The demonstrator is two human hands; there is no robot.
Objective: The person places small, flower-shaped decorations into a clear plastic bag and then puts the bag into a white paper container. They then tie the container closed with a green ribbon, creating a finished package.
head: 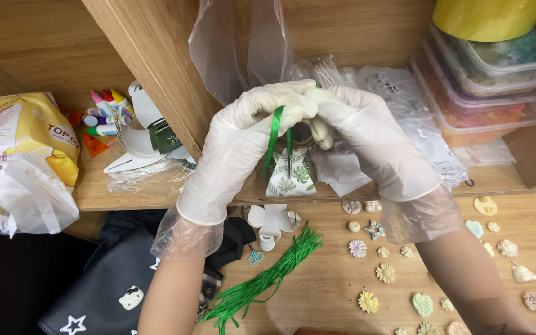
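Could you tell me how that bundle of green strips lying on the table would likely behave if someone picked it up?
The bundle of green strips would probably flop and sag: the strips are thin and splay loosely at the lower end. It looks light for its size. It may well shed strands, since nothing visibly binds it. The similar green strip pinched between the left hand and right hand hangs limp.

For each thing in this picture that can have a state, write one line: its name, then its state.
Left hand: gloved, pinching the green ribbon.
Right hand: gloved, fingers closed at the ribbon's top.
Green ribbon: held, hanging down in two strands.
Leaf-print pouch: upright below the hands.
Bundle of green ribbons: lying loose on the table.
Stacked plastic containers: lidded, filled.
Clear plastic bag: hanging, see-through.
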